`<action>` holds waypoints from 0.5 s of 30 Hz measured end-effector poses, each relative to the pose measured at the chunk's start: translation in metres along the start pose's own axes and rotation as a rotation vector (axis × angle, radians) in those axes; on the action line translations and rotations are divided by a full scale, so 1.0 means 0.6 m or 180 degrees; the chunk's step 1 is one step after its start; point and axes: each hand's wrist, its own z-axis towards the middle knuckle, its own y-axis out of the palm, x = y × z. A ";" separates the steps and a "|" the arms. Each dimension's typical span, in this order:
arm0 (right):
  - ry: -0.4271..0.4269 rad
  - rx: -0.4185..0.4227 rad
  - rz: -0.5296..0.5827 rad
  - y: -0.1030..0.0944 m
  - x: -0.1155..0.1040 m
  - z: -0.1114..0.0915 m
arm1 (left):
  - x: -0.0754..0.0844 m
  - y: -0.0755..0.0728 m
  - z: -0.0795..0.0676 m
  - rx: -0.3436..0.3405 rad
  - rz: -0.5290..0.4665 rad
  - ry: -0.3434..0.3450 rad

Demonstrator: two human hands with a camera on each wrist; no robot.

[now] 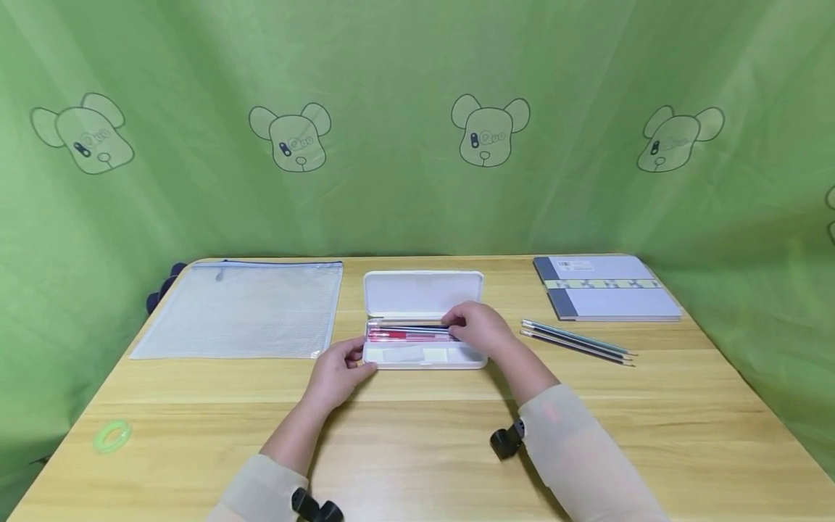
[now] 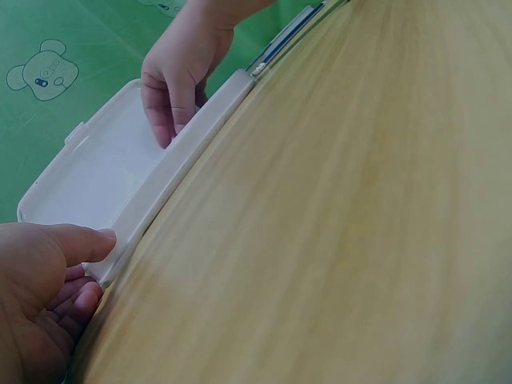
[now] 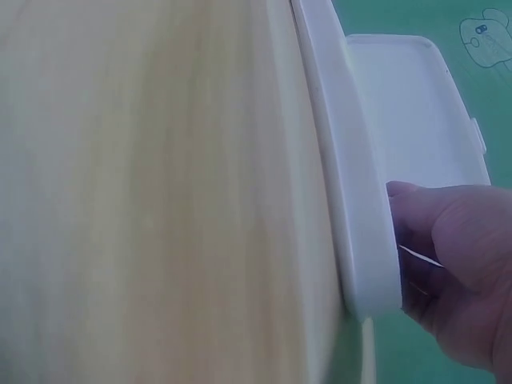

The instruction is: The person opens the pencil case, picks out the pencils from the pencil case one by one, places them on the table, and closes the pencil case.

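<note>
An open white pencil case (image 1: 424, 290) stands on the table, its lid tipped back. Several pencils (image 1: 407, 330) and pens, some red or pink, lie in its tray. My left hand (image 1: 339, 373) holds the case's front left corner, thumb on the front edge and fingers curled at the side; the left wrist view shows this hand (image 2: 48, 296) close up. Over the right part of the tray, my right hand (image 1: 483, 330) pinches a pencil with fingertips pointing down. In the right wrist view the case wall hides part of that hand's fingers (image 3: 424, 280).
Several pencils (image 1: 574, 342) lie to the right of the case. Behind them is a notebook stack (image 1: 607, 290) with a patterned band. A clear zip pouch (image 1: 248, 312) lies at the left, and a green ring (image 1: 112, 436) near the left edge. A green curtain (image 1: 404, 188) hangs behind.
</note>
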 end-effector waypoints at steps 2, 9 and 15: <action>-0.0050 -0.0011 -0.0065 -0.001 0.002 0.001 | 0.000 -0.001 0.000 0.0004 0.0012 0.0006; -0.0075 -0.0169 -0.0407 -0.008 -0.004 -0.001 | 0.001 -0.002 0.000 0.0006 0.0009 0.0023; -0.0025 -0.0279 -0.0662 -0.017 -0.007 -0.004 | -0.003 0.000 0.002 0.0003 -0.0011 0.0019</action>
